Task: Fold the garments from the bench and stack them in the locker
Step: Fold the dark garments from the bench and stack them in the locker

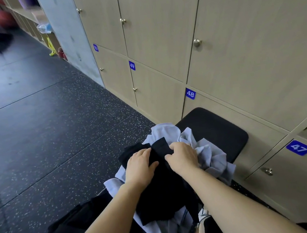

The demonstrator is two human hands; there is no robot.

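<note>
Hands lay close together on one pile: the left hand (140,166) rested with fairly straight fingers on a black garment (158,193), and the right hand (183,158) curled its fingers into the same cloth. This garment lay atop crumpled pale garments (211,153) on the black bench (218,127), beside closed numbered lockers (158,38).

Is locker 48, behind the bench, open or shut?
Shut. Locker 48's door lies flush with the neighbouring doors, and no interior shows.
</note>
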